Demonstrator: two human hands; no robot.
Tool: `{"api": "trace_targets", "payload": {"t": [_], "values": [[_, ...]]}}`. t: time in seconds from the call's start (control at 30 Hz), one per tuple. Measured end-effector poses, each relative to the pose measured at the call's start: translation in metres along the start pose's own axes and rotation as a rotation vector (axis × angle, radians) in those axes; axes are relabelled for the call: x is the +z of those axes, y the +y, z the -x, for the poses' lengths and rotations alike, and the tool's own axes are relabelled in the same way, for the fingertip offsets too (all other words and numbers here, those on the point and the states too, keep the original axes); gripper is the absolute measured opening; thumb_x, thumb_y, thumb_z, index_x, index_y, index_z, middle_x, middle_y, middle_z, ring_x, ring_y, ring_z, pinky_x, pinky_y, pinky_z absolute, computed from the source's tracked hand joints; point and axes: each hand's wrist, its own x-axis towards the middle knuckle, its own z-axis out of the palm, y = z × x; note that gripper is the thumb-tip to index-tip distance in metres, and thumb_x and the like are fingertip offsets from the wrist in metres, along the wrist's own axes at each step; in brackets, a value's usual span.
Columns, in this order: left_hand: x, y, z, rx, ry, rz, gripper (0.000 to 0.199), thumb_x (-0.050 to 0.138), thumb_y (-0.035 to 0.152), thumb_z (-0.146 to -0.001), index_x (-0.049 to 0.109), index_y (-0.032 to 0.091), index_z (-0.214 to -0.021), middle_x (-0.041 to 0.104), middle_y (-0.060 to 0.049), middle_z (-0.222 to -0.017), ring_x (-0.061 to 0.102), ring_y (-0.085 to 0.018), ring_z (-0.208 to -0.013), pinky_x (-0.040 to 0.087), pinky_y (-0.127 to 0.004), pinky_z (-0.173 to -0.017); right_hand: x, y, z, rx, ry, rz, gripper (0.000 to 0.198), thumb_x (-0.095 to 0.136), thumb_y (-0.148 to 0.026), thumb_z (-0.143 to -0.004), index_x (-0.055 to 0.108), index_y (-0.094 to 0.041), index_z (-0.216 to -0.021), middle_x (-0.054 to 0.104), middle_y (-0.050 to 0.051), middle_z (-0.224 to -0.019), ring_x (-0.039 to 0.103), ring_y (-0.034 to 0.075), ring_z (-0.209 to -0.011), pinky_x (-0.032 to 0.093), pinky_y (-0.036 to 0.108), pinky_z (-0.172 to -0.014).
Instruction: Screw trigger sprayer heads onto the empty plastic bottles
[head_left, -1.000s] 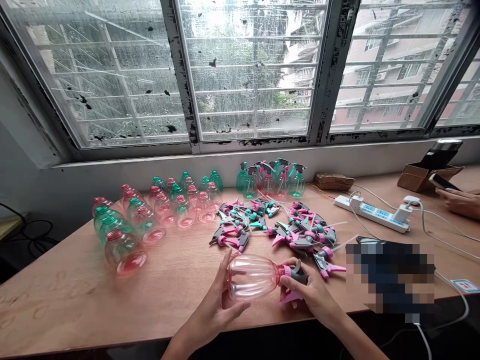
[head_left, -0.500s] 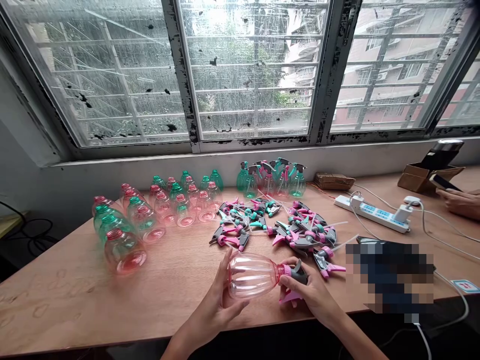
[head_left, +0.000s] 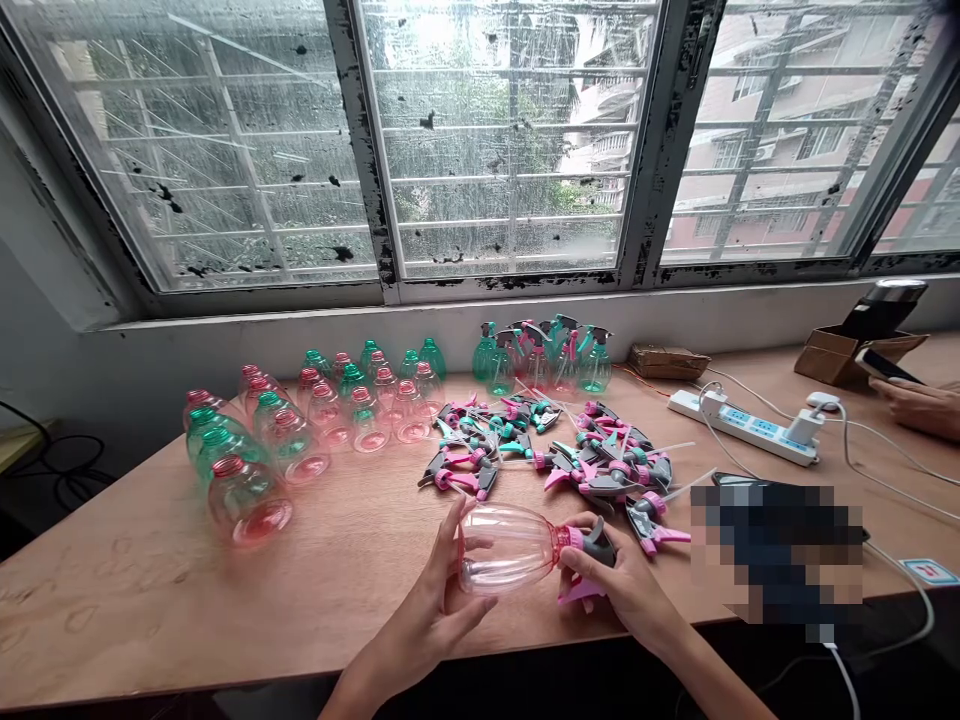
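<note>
A clear pink bottle point(head_left: 510, 550) lies on its side in the air above the table's front edge, neck to the right. My left hand point(head_left: 442, 590) is wrapped round its base end, thumb below, with fingers partly visible through the plastic. My right hand point(head_left: 611, 575) grips a pink and grey trigger spray head point(head_left: 598, 543) at the bottle's neck. The pink collar sits against the neck; how tightly it is screwed on I cannot tell. Just beyond the hands lies a pile of loose spray heads point(head_left: 615, 465) in pink, green and grey.
Pink and green bottles without heads point(head_left: 251, 505) stand at left. Several bottles with spray heads point(head_left: 596, 365) stand near the window wall. At right are a power strip point(head_left: 742, 425), cables, a blurred-out dark object point(head_left: 787, 550), a cardboard box point(head_left: 825, 355) and another person's hand point(head_left: 922, 405) holding a phone.
Both hands stay almost in place on the bottle and spray head. Reflections on the bottle have shifted, and a finger of my left hand shows more clearly through it.
</note>
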Motion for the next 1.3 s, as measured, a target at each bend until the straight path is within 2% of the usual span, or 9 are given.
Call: {"api": "trace_targets", "payload": {"t": [0.1, 0.27, 0.47, 0.6, 0.73, 0.87, 0.97, 1.1, 1.3], "values": [[0.000, 0.005, 0.000, -0.045, -0.003, 0.065, 0.098, 0.071, 0.044, -0.091, 0.001, 0.044, -0.159, 0.017, -0.008, -0.169, 0.045, -0.032, -0.139, 0.031, -0.049, -0.119, 0.000, 0.001, 0.000, 0.001, -0.005, 0.011, 0.049, 0.083, -0.052, -0.077, 0.057, -0.019, -0.101, 0.074, 0.001, -0.063, 0.071, 0.019, -0.050, 0.048, 0.020, -0.040], [0.001, 0.012, -0.001, -0.095, -0.033, 0.141, 0.094, 0.066, 0.044, -0.094, 0.001, 0.036, -0.161, 0.015, -0.008, -0.170, 0.028, -0.034, -0.151, 0.027, -0.049, -0.122, 0.000, 0.001, 0.001, 0.019, -0.008, 0.022, 0.050, 0.083, -0.053, -0.076, 0.057, -0.019, -0.101, 0.074, 0.001, -0.063, 0.070, 0.019, -0.048, 0.047, 0.021, -0.040], [-0.002, 0.001, 0.000, -0.054, -0.035, 0.006, 0.091, 0.065, 0.038, -0.096, -0.001, 0.042, -0.160, 0.023, -0.009, -0.167, 0.047, -0.029, -0.138, 0.029, -0.049, -0.120, -0.001, -0.002, 0.001, 0.025, -0.020, -0.025, 0.048, 0.082, -0.051, -0.079, 0.056, -0.019, -0.103, 0.073, 0.000, -0.065, 0.070, 0.020, -0.054, 0.046, 0.021, -0.041], [-0.001, 0.003, -0.001, -0.062, -0.017, 0.094, 0.108, 0.076, 0.039, -0.087, -0.004, 0.040, -0.160, 0.016, -0.009, -0.170, 0.034, -0.033, -0.148, 0.026, -0.049, -0.123, -0.001, -0.002, 0.003, 0.027, -0.029, 0.024, 0.046, 0.082, -0.049, -0.080, 0.056, -0.019, -0.104, 0.073, 0.001, -0.066, 0.071, 0.020, -0.055, 0.048, 0.023, -0.043], [0.000, 0.005, 0.000, -0.077, -0.023, 0.160, 0.096, 0.071, 0.042, -0.091, 0.006, 0.036, -0.161, 0.013, -0.007, -0.171, 0.022, -0.034, -0.154, 0.024, -0.049, -0.124, -0.001, -0.002, 0.004, 0.031, -0.034, 0.049, 0.047, 0.081, -0.049, -0.080, 0.056, -0.019, -0.105, 0.073, 0.001, -0.066, 0.071, 0.020, -0.055, 0.048, 0.023, -0.044], [-0.002, 0.001, 0.001, -0.041, -0.013, 0.022, 0.094, 0.070, 0.034, -0.093, 0.005, 0.041, -0.160, 0.013, -0.004, -0.171, 0.023, -0.032, -0.154, 0.016, -0.050, -0.126, 0.000, -0.003, 0.003, 0.023, -0.030, 0.015, 0.046, 0.080, -0.050, -0.081, 0.055, -0.019, -0.105, 0.072, 0.000, -0.065, 0.070, 0.019, -0.054, 0.045, 0.021, -0.042], [-0.002, 0.002, 0.001, -0.024, -0.013, -0.011, 0.092, 0.068, 0.033, -0.094, 0.003, 0.042, -0.160, 0.013, -0.005, -0.171, 0.025, -0.032, -0.152, 0.021, -0.051, -0.125, 0.000, -0.003, 0.004, 0.025, -0.027, 0.025, 0.046, 0.080, -0.051, -0.082, 0.057, -0.018, -0.104, 0.072, 0.001, -0.066, 0.070, 0.019, -0.055, 0.045, 0.021, -0.042], [0.002, 0.008, -0.001, -0.022, 0.025, 0.063, 0.105, 0.077, 0.034, -0.087, 0.003, 0.039, -0.161, 0.007, -0.007, -0.171, 0.018, -0.035, -0.154, 0.023, -0.052, -0.124, 0.000, -0.001, 0.004, 0.023, -0.022, 0.078, 0.048, 0.082, -0.052, -0.078, 0.058, -0.018, -0.104, 0.073, 0.001, -0.066, 0.070, 0.020, -0.054, 0.050, 0.024, -0.043], [0.002, 0.008, -0.002, -0.035, 0.026, 0.017, 0.093, 0.072, 0.033, -0.091, 0.011, 0.038, -0.161, 0.012, -0.006, -0.171, 0.029, -0.035, -0.150, 0.022, -0.052, -0.124, 0.001, -0.002, 0.002, 0.029, 0.000, 0.093, 0.047, 0.082, -0.054, -0.077, 0.060, -0.019, -0.099, 0.073, 0.001, -0.065, 0.069, 0.018, -0.048, 0.050, 0.023, -0.040]]}}
